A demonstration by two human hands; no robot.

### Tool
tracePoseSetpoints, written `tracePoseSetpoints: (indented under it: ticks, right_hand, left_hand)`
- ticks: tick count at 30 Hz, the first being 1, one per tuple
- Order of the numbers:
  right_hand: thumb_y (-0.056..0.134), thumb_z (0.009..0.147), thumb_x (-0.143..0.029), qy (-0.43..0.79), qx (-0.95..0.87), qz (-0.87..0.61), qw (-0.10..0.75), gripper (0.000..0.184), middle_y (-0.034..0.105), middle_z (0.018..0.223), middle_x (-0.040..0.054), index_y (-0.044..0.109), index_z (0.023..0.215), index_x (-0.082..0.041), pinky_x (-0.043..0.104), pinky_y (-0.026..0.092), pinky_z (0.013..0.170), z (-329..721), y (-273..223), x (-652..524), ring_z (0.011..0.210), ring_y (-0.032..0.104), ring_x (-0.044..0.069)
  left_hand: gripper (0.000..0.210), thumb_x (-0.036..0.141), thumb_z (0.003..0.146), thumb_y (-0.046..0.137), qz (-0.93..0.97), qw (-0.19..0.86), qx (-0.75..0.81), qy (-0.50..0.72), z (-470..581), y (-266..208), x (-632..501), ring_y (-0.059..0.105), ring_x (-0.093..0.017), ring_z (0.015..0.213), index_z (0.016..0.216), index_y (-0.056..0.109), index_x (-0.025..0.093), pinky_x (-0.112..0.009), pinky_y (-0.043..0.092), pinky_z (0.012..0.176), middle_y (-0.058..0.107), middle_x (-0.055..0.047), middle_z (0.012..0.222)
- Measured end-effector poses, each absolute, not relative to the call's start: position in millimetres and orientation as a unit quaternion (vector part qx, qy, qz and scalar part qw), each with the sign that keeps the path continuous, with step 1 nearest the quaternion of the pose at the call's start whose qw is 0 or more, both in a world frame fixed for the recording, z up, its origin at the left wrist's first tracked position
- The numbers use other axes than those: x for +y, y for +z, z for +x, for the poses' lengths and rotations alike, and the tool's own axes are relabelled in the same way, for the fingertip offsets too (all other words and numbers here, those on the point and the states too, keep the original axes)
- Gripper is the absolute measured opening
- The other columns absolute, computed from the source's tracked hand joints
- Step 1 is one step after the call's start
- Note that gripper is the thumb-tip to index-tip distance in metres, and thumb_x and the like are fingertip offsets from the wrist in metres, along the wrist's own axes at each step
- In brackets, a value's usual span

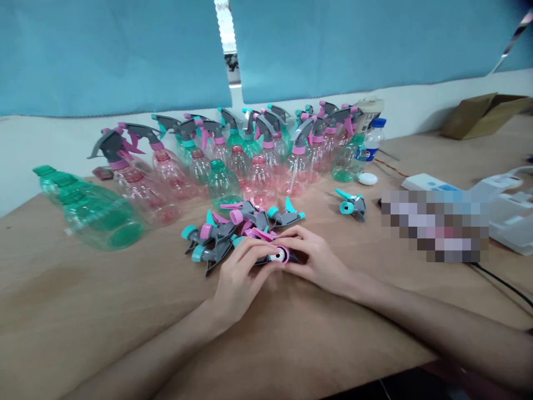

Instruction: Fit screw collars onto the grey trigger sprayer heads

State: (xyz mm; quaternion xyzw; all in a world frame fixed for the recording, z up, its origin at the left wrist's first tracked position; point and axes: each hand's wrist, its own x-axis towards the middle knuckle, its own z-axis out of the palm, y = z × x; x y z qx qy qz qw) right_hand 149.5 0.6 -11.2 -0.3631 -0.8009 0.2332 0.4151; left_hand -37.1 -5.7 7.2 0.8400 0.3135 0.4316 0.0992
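Between both hands is a grey trigger spray head with a pink collar (285, 255), its open end facing me. My right hand (317, 260) grips it from the right, fingers bent round the collar. From the left, my left hand (241, 273) pinches at the white round insert (276, 256) in the collar's mouth; whether it also holds the grey body is hard to make out. Just behind my hands lies a pile of loose spray heads (220, 236) with turquoise and pink collars. One more turquoise spray head (352, 204) sits apart to the right.
Pink and green clear bottles (225, 186) stand in rows behind the pile, many topped with spray heads. Green bottles (97, 216) lie at the left. At the right are a Pepsi bottle (375, 139), a white power strip (428, 183), a blurred-out patch and a cardboard box (478, 119).
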Motion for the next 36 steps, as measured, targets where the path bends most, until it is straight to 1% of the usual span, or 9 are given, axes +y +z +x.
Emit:
tracePoseSetpoints:
  ticks: [5, 9, 12, 17, 21, 24, 29, 32, 36]
  right_hand:
    - [0.066, 0.080, -0.028, 0.234, -0.804, -0.357, 0.414, 0.031, 0.059, 0.107, 0.0071, 0.063, 0.111, -0.024, 0.039, 0.051, 0.087, 150.0, -11.3, 1.6, 0.100, 0.059, 0.020]
    - [0.066, 0.081, -0.027, 0.237, -0.804, -0.356, 0.413, 0.031, 0.059, 0.107, 0.0077, 0.062, 0.111, -0.022, 0.038, 0.051, 0.087, 149.8, -10.1, 1.8, 0.100, 0.059, 0.019]
    - [0.067, 0.080, -0.026, 0.238, -0.805, -0.360, 0.408, 0.031, 0.059, 0.106, 0.0079, 0.063, 0.110, -0.021, 0.037, 0.051, 0.088, 149.6, -8.3, 1.2, 0.100, 0.059, 0.019]
    - [0.069, 0.078, -0.028, 0.246, -0.803, -0.360, 0.408, 0.032, 0.058, 0.106, 0.0077, 0.064, 0.109, -0.021, 0.037, 0.051, 0.088, 149.8, -6.8, 0.4, 0.099, 0.060, 0.019]
    - [0.070, 0.077, -0.031, 0.250, -0.797, -0.360, 0.416, 0.034, 0.058, 0.106, 0.0077, 0.064, 0.110, -0.021, 0.037, 0.051, 0.087, 149.9, -7.8, 0.7, 0.098, 0.060, 0.019]
    - [0.069, 0.078, -0.031, 0.251, -0.791, -0.365, 0.422, 0.034, 0.058, 0.106, 0.0075, 0.064, 0.110, -0.022, 0.038, 0.051, 0.088, 149.9, -8.5, 0.7, 0.099, 0.059, 0.020]
    - [0.067, 0.080, -0.027, 0.261, -0.780, -0.365, 0.437, 0.032, 0.057, 0.107, 0.0067, 0.063, 0.111, -0.024, 0.039, 0.051, 0.089, 150.2, -9.4, 0.6, 0.099, 0.059, 0.019]
    - [0.068, 0.079, -0.025, 0.260, -0.778, -0.365, 0.440, 0.033, 0.057, 0.107, 0.0066, 0.063, 0.111, -0.024, 0.039, 0.051, 0.089, 150.8, -10.0, 0.9, 0.099, 0.059, 0.020]
    - [0.069, 0.078, -0.025, 0.258, -0.780, -0.364, 0.439, 0.034, 0.057, 0.106, 0.0062, 0.063, 0.111, -0.025, 0.038, 0.051, 0.088, 151.4, -10.3, 1.1, 0.099, 0.059, 0.019]
  left_hand:
    - [0.011, 0.019, 0.084, 0.064, 0.846, 0.093, 0.304, 0.428, -35.7, 10.5, -5.3, 0.062, -0.018, 0.086, 0.094, 0.061, 0.022, -0.034, 0.052, 0.077, 0.067, -0.002, 0.088]
    - [0.016, 0.016, 0.082, 0.066, 0.847, 0.102, 0.287, 0.436, -35.8, 11.2, -4.8, 0.061, -0.017, 0.084, 0.096, 0.062, 0.022, -0.033, 0.052, 0.075, 0.069, -0.002, 0.089]
    - [0.014, 0.012, 0.083, 0.063, 0.850, 0.102, 0.287, 0.430, -37.0, 10.8, -4.4, 0.060, -0.017, 0.085, 0.093, 0.063, 0.022, -0.032, 0.053, 0.074, 0.070, -0.001, 0.089]
    - [0.018, 0.007, 0.084, 0.061, 0.851, 0.094, 0.283, 0.432, -38.7, 10.2, -4.0, 0.059, -0.016, 0.086, 0.093, 0.063, 0.022, -0.030, 0.053, 0.073, 0.071, 0.000, 0.093]
    - [0.015, 0.010, 0.086, 0.059, 0.848, 0.092, 0.288, 0.435, -37.9, 12.6, -5.0, 0.059, -0.017, 0.089, 0.094, 0.062, 0.023, -0.032, 0.052, 0.075, 0.070, -0.001, 0.096]
    - [0.012, 0.013, 0.085, 0.060, 0.844, 0.086, 0.296, 0.440, -37.0, 14.7, -6.2, 0.059, -0.018, 0.087, 0.094, 0.060, 0.022, -0.033, 0.051, 0.076, 0.070, -0.002, 0.093]
    - [0.010, 0.017, 0.084, 0.059, 0.867, 0.030, 0.302, 0.395, -35.9, 15.7, -9.3, 0.058, -0.019, 0.087, 0.093, 0.061, 0.021, -0.035, 0.046, 0.078, 0.069, -0.002, 0.091]
    - [0.010, 0.019, 0.081, 0.062, 0.877, -0.014, 0.306, 0.371, -35.9, 15.1, -11.0, 0.057, -0.020, 0.087, 0.092, 0.061, 0.019, -0.034, 0.042, 0.074, 0.069, -0.003, 0.091]
    - [0.010, 0.021, 0.081, 0.061, 0.880, -0.038, 0.303, 0.363, -36.0, 15.3, -12.3, 0.058, -0.020, 0.085, 0.091, 0.060, 0.019, -0.033, 0.039, 0.071, 0.069, -0.003, 0.092]
